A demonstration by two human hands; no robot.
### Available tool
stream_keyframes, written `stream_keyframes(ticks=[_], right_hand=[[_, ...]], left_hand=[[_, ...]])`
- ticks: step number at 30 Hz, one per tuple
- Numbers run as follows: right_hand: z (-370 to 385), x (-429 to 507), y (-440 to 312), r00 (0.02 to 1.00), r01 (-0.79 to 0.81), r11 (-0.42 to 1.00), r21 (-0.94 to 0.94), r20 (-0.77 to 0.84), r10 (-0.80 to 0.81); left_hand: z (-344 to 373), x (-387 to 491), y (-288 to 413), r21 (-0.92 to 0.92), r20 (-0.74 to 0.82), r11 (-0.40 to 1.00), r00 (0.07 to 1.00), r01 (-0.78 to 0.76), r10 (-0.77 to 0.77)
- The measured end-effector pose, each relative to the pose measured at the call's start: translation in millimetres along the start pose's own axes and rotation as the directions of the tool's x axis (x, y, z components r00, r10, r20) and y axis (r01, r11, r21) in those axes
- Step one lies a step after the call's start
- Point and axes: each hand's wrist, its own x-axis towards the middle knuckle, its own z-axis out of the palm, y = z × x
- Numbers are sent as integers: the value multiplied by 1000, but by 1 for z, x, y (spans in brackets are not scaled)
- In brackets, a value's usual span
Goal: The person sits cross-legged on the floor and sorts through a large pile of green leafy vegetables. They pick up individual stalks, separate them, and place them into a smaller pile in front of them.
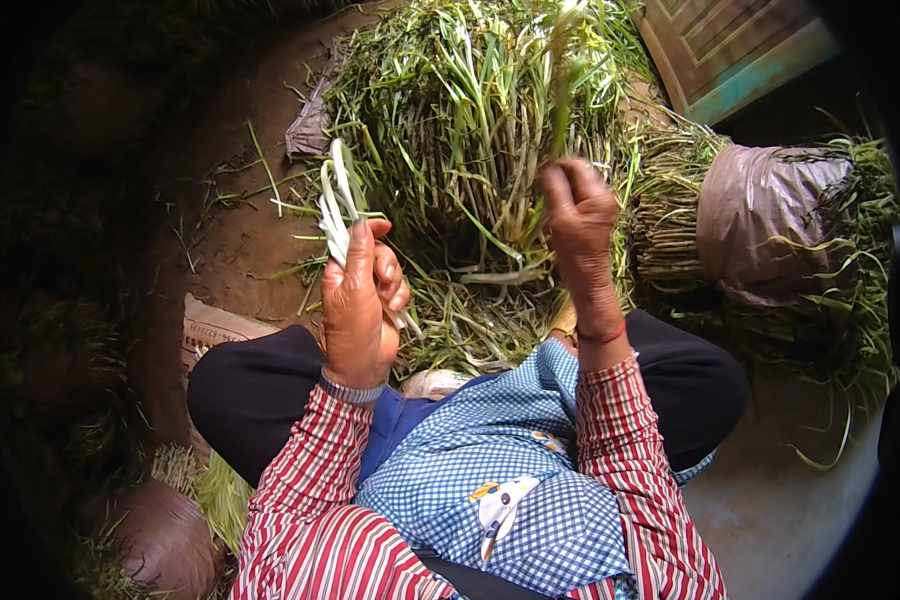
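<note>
My left hand (360,307) is closed around several pale, whitish-green stems (336,202), some bent over in loops above my thumb. Their lower ends poke out below my fingers. On the right, my right hand (581,206) forms a fist around a green leafy stalk (561,105), blurred by motion, that rises above the knuckles. Behind both hands stands a large heap of leafy green stalks (487,112), packed mostly upright. Loose leaves and peeled trimmings (480,322) lie between my knees and this heap.
A bundle of stalks wrapped in a purplish plastic sheet (772,217) lies at the right. Upper right is a wooden panel (735,45) with a turquoise edge. A printed sack (217,326) lies by my left knee, and another wrapped bundle (169,536) sits lower left.
</note>
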Motion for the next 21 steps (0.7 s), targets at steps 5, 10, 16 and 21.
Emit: stream_keyframes(ticks=[5, 10, 16, 21], right_hand=[[31, -65, 82, 799, -533, 843, 71, 369, 475], [42, -92, 74, 849, -407, 903, 138, 422, 318], [36, -119, 42, 836, -314, 949, 27, 481, 263], [41, -134, 47, 859, 5, 988, -151, 506, 73]], left_hand=[[-13, 30, -19, -24, 39, 992, 992, 124, -123], [-31, 49, -39, 47, 48, 986, 985, 163, -165], [-33, 65, -58, 46, 106, 980, 975, 192, -196], [-29, 71, -60, 117, 38, 983, 989, 141, -146]])
